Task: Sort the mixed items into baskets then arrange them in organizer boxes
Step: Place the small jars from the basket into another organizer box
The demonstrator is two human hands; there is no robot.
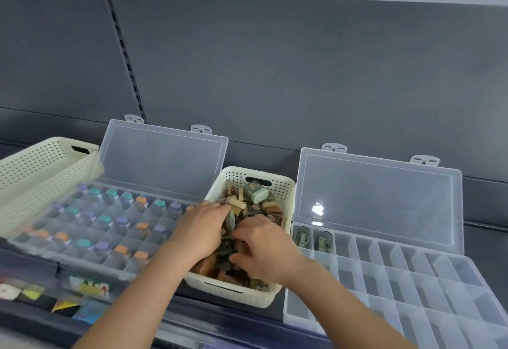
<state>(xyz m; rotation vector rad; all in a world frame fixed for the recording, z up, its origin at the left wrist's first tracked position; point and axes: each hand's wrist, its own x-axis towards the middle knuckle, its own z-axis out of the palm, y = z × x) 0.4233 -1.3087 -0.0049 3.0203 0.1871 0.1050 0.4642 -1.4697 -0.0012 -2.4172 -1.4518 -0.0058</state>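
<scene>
Grey panels back the worktop. Open box — nearly bare, long axis left-right — sits just right of the basket, nearer the right hand. It and the left hand curl into the basket's items — whether either holds one, I cannot tell.

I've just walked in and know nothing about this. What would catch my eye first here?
The left hand and right hand reach into a cream basket in the middle, heaped with small brown and green items. Beside it, the left organizer box holds rows of little bottles with teal, purple and orange caps. The right organizer box is nearly bare, with two items in its far left compartments.
</scene>
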